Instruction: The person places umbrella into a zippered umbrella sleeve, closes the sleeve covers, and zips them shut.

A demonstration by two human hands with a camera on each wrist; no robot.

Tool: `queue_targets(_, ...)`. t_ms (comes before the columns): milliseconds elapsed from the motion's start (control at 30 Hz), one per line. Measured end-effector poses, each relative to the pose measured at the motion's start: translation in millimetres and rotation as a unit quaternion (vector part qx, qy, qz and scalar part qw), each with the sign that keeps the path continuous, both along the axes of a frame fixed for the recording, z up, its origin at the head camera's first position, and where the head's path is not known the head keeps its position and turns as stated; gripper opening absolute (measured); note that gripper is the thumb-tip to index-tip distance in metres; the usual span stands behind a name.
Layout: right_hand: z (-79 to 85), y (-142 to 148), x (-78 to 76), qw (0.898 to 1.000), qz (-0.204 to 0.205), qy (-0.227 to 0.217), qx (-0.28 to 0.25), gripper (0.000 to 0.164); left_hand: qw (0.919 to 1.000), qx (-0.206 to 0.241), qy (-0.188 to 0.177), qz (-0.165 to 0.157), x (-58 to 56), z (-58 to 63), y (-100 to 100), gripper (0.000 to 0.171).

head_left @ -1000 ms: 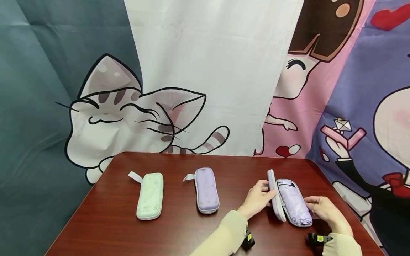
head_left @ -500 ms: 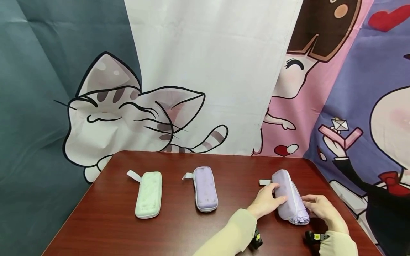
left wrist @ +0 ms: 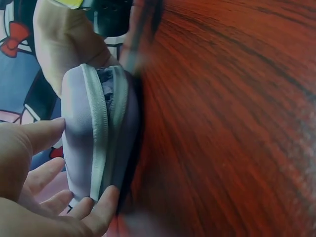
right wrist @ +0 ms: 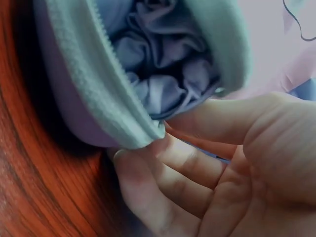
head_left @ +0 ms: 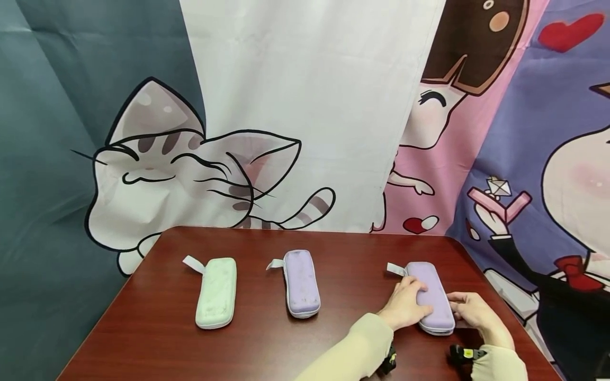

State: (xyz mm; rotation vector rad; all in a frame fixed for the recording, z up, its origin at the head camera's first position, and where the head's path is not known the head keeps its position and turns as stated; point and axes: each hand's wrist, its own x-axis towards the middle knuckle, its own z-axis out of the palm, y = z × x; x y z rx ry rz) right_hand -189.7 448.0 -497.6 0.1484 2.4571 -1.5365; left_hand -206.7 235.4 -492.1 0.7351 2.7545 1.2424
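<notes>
A pale purple zip case (head_left: 431,296), with a light loop (head_left: 395,269) at its far left, lies on the table under both hands. Its lid is down, but the zip seam (left wrist: 100,138) gapes at the near end. Crumpled purple fabric (right wrist: 160,61) shows inside. My left hand (head_left: 405,304) grips the case from the left, thumb on the lid and fingertips along the seam. At the right side my right hand (head_left: 476,312) holds the edge, its thumb (right wrist: 212,121) and fingers (right wrist: 148,192) about the seam's end.
A second purple zip case (head_left: 302,284) lies mid-table, and a pale green one (head_left: 216,293) lies further left. Both have light loops at their far left. A printed cloth (head_left: 310,106) hangs behind the brown table (head_left: 252,349).
My left hand has swung the lid from upright over to the right and down onto the case, covering the purple fabric. My right hand has stayed at the case's right side.
</notes>
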Motion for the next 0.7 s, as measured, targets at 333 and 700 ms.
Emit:
queue_targets(333,1.6,-4,-2.2,1.000,-0.016,-0.002,0.003,0.035,0.9989,-0.027,0.033,-0.020,-5.6,-5.1,-1,0.038)
queue_targets(700,13.3,-14,-2.9,0.997,-0.033,-0.036,0.065,0.052,0.9954,-0.092,0.024,0.007,0.3,-3.2,9,0.032)
